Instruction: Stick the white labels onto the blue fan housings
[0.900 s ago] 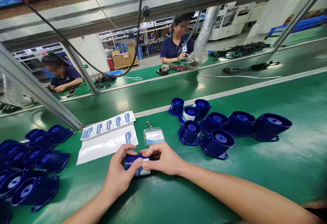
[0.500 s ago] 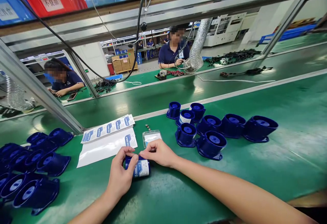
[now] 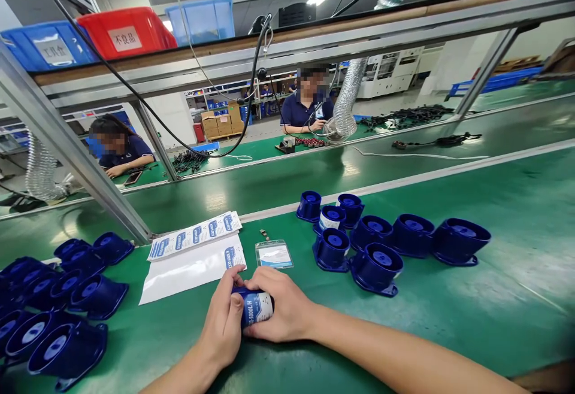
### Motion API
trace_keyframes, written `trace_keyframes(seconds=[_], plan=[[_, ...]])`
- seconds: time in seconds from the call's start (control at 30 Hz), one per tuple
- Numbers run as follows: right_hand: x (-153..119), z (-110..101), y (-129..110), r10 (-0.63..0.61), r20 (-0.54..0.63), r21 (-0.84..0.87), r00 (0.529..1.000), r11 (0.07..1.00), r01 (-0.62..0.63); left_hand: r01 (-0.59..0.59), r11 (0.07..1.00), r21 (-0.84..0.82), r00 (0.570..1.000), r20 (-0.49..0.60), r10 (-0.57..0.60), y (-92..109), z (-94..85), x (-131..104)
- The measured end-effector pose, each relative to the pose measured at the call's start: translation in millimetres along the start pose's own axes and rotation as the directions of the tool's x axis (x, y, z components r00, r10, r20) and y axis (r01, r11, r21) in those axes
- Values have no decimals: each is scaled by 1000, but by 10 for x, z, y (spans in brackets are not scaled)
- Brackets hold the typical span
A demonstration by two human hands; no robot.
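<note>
Left hand (image 3: 223, 322) and right hand (image 3: 282, 305) both part-curled, gripping labelled blue housing (image 3: 257, 309) from either side, near bench front. Label sheets (image 3: 191, 268) and badge (image 3: 274, 255) lie beyond; more blue housings (image 3: 377, 267) sit on both sides.

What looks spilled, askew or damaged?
Nothing looks spilled or damaged. Mildly odd: a badge holder, not a work part by its look, lies loose on the bench beside the label sheets. Left hand and right hand partly cover the blue housing, so its label cannot be fully judged.
</note>
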State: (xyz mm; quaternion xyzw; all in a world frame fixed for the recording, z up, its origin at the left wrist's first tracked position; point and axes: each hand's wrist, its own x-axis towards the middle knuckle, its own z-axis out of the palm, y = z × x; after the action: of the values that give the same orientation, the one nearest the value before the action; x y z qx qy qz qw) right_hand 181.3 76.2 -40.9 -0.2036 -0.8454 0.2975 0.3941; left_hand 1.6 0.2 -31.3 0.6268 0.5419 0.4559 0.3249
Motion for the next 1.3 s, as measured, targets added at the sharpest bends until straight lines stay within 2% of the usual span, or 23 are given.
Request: trace_keyframes(seconds=[0.1,0.23,0.47,0.57,0.73,0.93,1.0,1.03,1.1,1.17,1.23,1.3], plan=[[25,-36,-50,134,7,162,991,978,-133,-7,1000,25,1000,15,7,7,-23,-16],[50,-83,-117,302,76,370,950,877,-308,-47,997,69,998,40,44,12,-43,-42],[55,-154,-57,402,164,469,901,772,-430,-197,960,201,978,109,178,35,-15,-132],[48,-169,-10,407,187,485,894,754,-444,-189,951,244,979,128,161,32,-12,-161],[72,-225,-31,340,190,476,921,789,-389,-79,963,258,989,143,43,44,-73,-156],[85,-526,-36,254,260,396,931,852,-343,-108,974,198,969,238,59,35,-193,-43],[72,-653,31,281,325,363,903,844,-394,-168,969,181,955,275,114,10,-234,-17],[67,-703,75,302,390,360,870,819,-446,-208,963,171,944,293,152,-1,-255,-11],[64,-754,160,316,553,395,771,715,-577,-292,946,137,915,328,235,-10,-293,-7],[73,-726,208,265,676,473,687,560,-681,-356,932,72,887,340,313,1,-317,-11],[86,-642,198,191,719,542,669,448,-711,-391,920,16,870,334,363,24,-311,-19],[98,-546,151,154,725,582,671,384,-717,-380,925,-16,885,283,369,43,-269,-28]])
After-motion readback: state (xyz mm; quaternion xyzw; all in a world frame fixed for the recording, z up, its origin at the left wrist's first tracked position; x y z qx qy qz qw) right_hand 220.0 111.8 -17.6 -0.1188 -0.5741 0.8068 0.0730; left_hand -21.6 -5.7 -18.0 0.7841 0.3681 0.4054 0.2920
